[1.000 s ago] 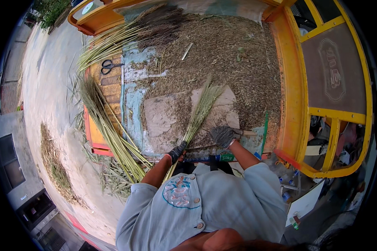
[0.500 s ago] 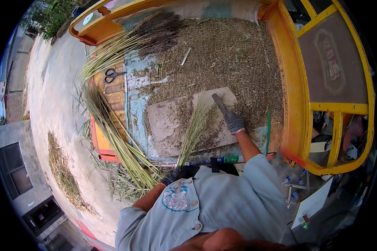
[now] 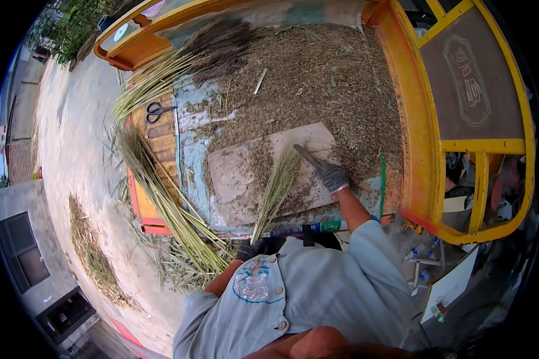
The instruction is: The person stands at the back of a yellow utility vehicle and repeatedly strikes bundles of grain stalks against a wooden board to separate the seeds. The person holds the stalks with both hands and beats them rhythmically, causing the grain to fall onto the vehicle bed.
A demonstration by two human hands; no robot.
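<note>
My left hand [image 3: 249, 249], in a dark glove, grips the stems of a bunch of green seed-head stalks [image 3: 275, 191] close to my body. Its feathery heads spread across a pale flat board [image 3: 236, 173]. My right hand [image 3: 334, 178], in a grey knitted glove, is closed round a long flat dark blade-like tool [image 3: 307, 157]. A light handle end shows beyond that hand. The tool's tip lies at the heads' right edge; whether it presses on them I cannot tell. Left of the board, another bundle of stalks [image 3: 179, 206] hangs over the bed's edge.
Loose brown seed and chaff [image 3: 323, 78] cover much of the cart bed. Dark-headed stalks [image 3: 161, 78] lie at the far left, near black-handled scissors [image 3: 156, 112]. A yellow metal frame [image 3: 425, 137] rises on the right. Cut leaves [image 3: 179, 263] litter the ground below left.
The tool has swung left and down, its tip now against the heads in my left hand's bunch. My right hand has shifted slightly. The whole view has also moved a little.
</note>
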